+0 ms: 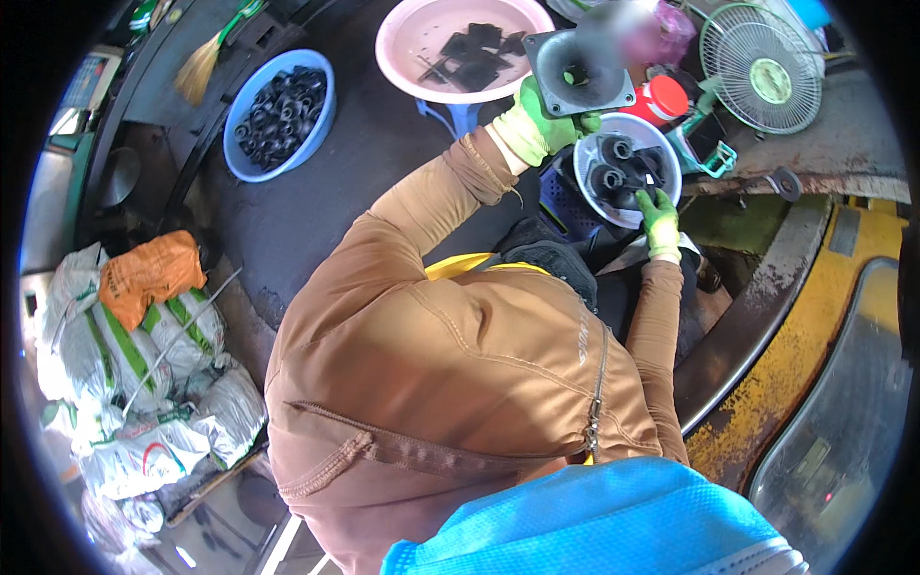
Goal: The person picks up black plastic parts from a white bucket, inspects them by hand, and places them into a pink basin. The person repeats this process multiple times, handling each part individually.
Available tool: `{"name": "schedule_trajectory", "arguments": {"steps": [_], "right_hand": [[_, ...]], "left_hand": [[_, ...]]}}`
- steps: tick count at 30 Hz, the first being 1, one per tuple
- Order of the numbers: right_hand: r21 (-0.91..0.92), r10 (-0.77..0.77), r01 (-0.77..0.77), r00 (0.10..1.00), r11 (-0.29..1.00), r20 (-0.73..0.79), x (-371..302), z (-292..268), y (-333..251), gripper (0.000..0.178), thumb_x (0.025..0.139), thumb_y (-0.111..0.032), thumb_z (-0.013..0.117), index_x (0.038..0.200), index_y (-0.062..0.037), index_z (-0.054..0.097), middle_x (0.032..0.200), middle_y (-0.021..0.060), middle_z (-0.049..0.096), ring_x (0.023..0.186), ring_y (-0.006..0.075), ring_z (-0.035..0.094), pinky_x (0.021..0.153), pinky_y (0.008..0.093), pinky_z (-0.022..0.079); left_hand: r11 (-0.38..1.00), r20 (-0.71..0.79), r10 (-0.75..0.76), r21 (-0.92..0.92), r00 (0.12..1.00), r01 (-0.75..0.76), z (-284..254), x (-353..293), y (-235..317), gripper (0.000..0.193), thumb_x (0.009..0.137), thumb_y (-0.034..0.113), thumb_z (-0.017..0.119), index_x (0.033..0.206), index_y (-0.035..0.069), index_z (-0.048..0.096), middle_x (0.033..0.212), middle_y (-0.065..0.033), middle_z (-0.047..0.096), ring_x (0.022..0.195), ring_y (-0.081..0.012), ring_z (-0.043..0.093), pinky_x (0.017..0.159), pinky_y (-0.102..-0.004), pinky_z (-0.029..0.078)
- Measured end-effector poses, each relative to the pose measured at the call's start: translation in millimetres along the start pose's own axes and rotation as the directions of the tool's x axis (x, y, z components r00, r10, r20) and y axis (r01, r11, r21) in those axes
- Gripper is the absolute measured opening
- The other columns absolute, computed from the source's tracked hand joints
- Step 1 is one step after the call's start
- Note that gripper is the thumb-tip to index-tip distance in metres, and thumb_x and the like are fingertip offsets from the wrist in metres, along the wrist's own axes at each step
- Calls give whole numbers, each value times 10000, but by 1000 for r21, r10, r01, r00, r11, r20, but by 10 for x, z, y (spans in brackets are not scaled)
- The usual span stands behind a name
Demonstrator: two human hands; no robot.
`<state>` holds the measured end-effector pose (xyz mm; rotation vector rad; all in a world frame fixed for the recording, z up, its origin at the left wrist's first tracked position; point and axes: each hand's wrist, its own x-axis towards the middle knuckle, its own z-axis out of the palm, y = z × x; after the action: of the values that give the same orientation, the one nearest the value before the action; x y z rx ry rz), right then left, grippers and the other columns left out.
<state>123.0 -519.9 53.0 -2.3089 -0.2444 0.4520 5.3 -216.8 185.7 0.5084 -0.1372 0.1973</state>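
Observation:
My left hand [542,126], in a yellow-green glove, grips a black horn-shaped part [580,72] with a square flange and a hole in each corner. Its wide mouth faces up. Just below it sits a white basin [675,196] with several black tubular parts [608,179] inside. At the basin's right side, my gloved right hand [661,228] has its fingers bent in over the rim against the dark parts. What those fingers pinch is too small and dark to make out.
A pink basin [385,56] holding flat black pieces stands on a blue stool [462,117]. Left of it, a blue basin [230,144] is full of small black parts. A fan [770,81], a red-lidded container [667,96], yellow machinery [767,417] and stacked sacks [144,374] surround me.

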Motion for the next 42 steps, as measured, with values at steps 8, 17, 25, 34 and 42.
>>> {"name": "schedule_trajectory", "arguments": {"steps": [8,17,25,34,42], "right_hand": [[319,153,-152,988,936,21,-93,10,-240,658,846,-342,711,1307,81,508,987,75,633,761,106,550,646,245,448],[812,-251,155,968,563,-11,-957,-196,-1717,336,919,-205,636,1220,-59,604,832,-27,631,551,13,449,471,169,322],[917,-160,27,986,399,41,-1230,-457,-1824,273,915,-249,626,1094,-42,622,828,15,638,504,59,472,439,196,323],[846,-80,379,922,374,-378,-1480,14,-1731,222,921,-202,619,1122,-110,597,807,-21,621,547,62,509,479,195,409],[914,-196,44,980,403,39,-1323,-52,-1116,312,989,-361,479,1067,-81,591,792,4,588,555,85,497,486,214,374]], "left_hand": [[713,-114,187,699,976,-55,-74,-169,106,241,924,252,538,1099,89,569,936,-77,605,685,-173,548,592,-286,442],[498,244,130,822,961,-276,282,-298,-194,472,995,349,430,1330,23,492,1254,-141,584,1134,-253,598,962,-415,516],[361,247,71,897,966,-256,633,-271,-27,832,713,116,805,1383,-73,351,1207,-120,607,1064,-185,582,966,-313,451],[683,179,147,693,973,-230,947,-301,-606,946,619,124,881,1398,39,351,1277,-121,502,1184,-258,520,994,-378,443],[43,600,210,783,772,-621,813,-132,-396,661,598,140,854,1195,99,573,1318,-146,547,1322,-379,384,1103,-473,305]]}}
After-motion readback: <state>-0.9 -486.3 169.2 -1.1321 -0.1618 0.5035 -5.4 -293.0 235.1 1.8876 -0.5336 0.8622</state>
